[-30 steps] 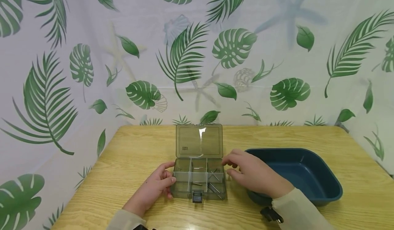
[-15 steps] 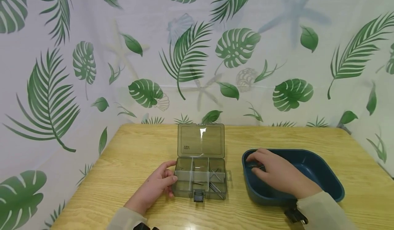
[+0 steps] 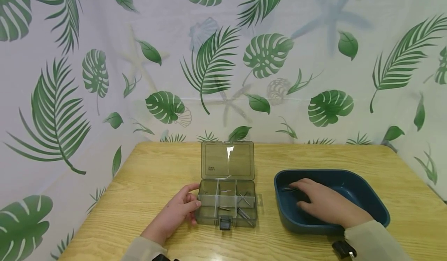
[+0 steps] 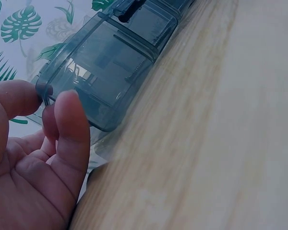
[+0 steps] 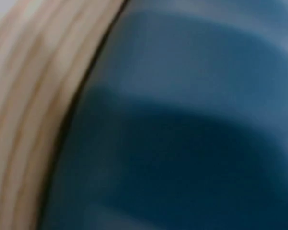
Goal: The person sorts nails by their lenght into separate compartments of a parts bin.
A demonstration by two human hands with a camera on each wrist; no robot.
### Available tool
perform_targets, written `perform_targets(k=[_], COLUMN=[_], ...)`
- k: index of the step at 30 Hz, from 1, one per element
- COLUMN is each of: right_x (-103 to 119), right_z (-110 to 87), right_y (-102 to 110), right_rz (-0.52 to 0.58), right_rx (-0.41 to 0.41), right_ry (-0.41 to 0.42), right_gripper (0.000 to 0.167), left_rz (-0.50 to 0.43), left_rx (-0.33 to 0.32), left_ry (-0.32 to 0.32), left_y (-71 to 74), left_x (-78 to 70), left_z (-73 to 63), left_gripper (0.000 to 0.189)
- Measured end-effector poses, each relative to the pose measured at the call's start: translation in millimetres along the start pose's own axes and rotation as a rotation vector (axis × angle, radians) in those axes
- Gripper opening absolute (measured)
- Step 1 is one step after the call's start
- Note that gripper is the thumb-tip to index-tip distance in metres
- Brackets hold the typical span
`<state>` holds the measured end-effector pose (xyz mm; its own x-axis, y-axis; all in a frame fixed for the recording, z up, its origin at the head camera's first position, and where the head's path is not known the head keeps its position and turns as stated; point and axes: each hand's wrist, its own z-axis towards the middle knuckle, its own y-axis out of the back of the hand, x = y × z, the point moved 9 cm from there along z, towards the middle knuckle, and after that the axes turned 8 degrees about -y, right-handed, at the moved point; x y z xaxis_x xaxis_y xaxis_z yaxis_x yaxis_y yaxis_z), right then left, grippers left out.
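A smoky clear compartment box (image 3: 217,199) stands with its lid (image 3: 227,160) raised, at the middle of the table. Curled fingers of my left hand (image 3: 178,210) hold its left side; in the left wrist view, fingertips are at a corner of the box (image 4: 96,72). Thin metal rods (image 3: 245,214) lie in several of its compartments. My right hand (image 3: 323,202) is inside the dark blue tub (image 3: 304,226), fingers loosely bent and thumb apart. Its fingertips are close to a few thin metal rods (image 3: 288,189) near the tub's left wall. The right wrist view is blurred.
The wooden table (image 3: 167,160) ends at a leaf-patterned cloth (image 3: 216,66) behind and at the sides. The front latch (image 3: 225,224) of the box hangs open. A strip of table separates box and tub.
My right hand has moved from the right side of the box into the tub, then slightly right, off the rods there. My left hand stays at the box.
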<state>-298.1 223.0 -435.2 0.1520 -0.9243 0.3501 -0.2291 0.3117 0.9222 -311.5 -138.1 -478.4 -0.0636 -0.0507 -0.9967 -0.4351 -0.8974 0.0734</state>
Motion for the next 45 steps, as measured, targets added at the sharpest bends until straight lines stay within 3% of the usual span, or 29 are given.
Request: perform_targets(k=[7,14,20,31,45], right_x=[-4,-7,-9,-6,3], right_z=[1.2,-1.5,0.3,1.6,-4.5], right_y=[-1,-3,-7,-11,-1], right_rz=[-0.095,-0.056,-0.023,0.003,0.023], right_rx=[-0.021,-0.010,0.031,0.047,-0.018], right_ry=[-0.004,-0.021,-0.057,-0.023,0.025], right_gripper=[0.054,0.026,0.015,0.019,0.017], left_rz=[-0.002,-0.007,-0.004,0.008,0.006], left_rx=[-0.003,0.001,0.004,-0.005,-0.008], left_ry=[-0.004,-0.003,-0.002,-0.012,-0.007], left_y=[0.7,-0.8,-0.7,-0.3,-0.2], left_x=[1.4,1.8,1.2,-0.7,-0.4], left_z=[0.6,0.0,-0.2,-0.1,-0.6], left_gripper=[0.061,0.061,0.061,0.061,0.060])
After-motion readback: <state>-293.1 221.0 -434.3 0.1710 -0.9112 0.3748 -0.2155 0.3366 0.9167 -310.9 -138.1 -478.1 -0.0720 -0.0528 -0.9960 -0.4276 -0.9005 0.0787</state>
